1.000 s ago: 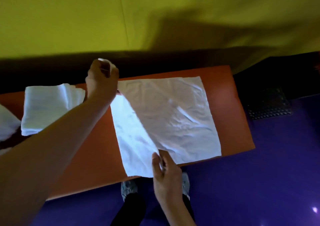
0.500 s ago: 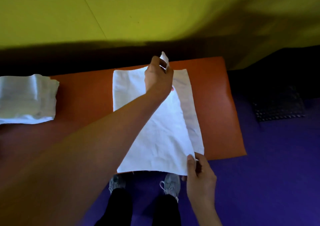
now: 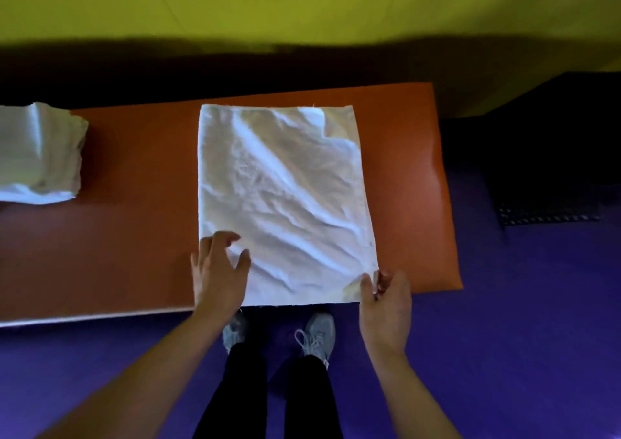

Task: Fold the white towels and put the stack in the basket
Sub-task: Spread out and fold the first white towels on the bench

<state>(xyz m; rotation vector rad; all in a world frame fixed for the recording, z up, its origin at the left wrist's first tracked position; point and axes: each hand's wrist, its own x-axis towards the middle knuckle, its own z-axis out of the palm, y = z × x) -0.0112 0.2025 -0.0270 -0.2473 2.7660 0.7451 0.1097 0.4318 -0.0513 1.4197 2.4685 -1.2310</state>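
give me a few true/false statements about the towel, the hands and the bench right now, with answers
1. The towel lies flat on the orange bench. True.
2. The right hand pinches the towel's near right corner. True.
3. The left hand is lifted high above the far edge of the bench. False: it rests on the towel's near left corner.
4. A stack of folded towels sits at the left end of the bench. True.
5. The towel's top layer covers the lower one fully. False: at the far right corner the lower layer shows.
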